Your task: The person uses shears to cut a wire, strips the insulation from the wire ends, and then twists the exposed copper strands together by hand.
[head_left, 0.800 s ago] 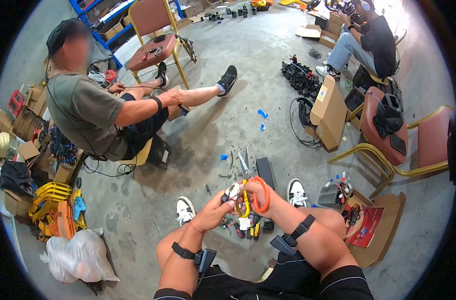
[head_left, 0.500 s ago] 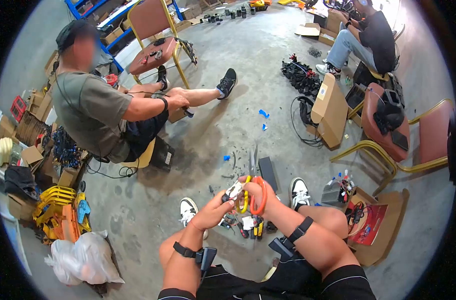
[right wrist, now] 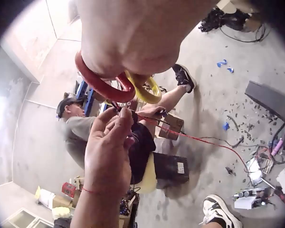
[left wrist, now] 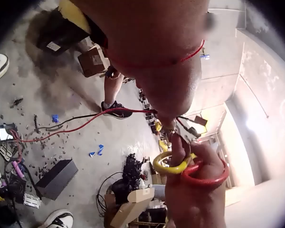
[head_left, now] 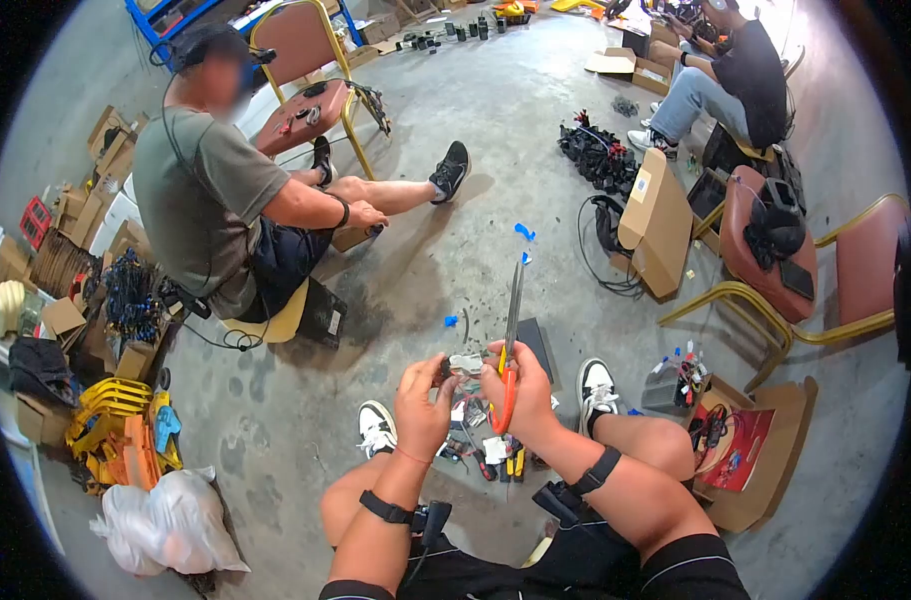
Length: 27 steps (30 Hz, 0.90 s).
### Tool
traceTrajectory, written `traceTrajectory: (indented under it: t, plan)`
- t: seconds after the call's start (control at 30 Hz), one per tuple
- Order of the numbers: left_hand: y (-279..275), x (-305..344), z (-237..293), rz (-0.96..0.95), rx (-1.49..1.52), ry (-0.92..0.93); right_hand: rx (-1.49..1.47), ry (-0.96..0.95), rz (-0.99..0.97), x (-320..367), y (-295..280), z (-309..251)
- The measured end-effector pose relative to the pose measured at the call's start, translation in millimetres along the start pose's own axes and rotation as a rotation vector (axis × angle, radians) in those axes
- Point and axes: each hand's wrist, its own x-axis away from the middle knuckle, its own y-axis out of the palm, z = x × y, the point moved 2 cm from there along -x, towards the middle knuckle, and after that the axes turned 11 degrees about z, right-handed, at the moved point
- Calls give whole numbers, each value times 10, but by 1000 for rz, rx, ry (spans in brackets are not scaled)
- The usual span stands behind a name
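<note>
Since the last moments my scissors (head_left: pixel 513 320) have swung more upright: the blades, spread a little while ago, now lie together and point away from me, just left of the black box (head_left: pixel 538 342) as I look down. The white piece (head_left: pixel 465 365) has turned too, from a slant to nearly level. It hangs in the air between my hands, left of the box.

My left hand (head_left: pixel 423 405) pinches that piece by its dark end, thumb and fingertips drawn together. My right hand (head_left: pixel 525 390) has the scissor loops hooked over its curled fingers, and its thumb comes up to the piece's other end; whether it presses there or only brushes it, I can't tell. A red wire (left wrist: pixel 128 110) runs up to my fingers from the floor tools (head_left: pixel 490 455), which lie nearer me than the box.

I take this to mean that the cutting has paused and the work has passed to my fingertips, with the scissors merely kept along in my grip. Nothing I see proves a cut was made. Beyond the box lies a blue scrap (head_left: pixel 524 231); right of it stands my shoe (head_left: pixel 599 388).
</note>
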Motion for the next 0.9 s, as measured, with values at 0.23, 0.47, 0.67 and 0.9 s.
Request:
traceTrajectory:
  t: [0.23,0.47,0.67,0.9]
  plan:
    - [106,45,60,18,105,-56,194,-83,16,128,25,-15]
    - [116,45,54,91,262,-166,78,-178,38,207,27,-120]
    - [166,38,175,199,166,-171,79,-209,36,256,27,-34]
    - [210,35,154,272,209,-335,21,-275,32,239,42,0]
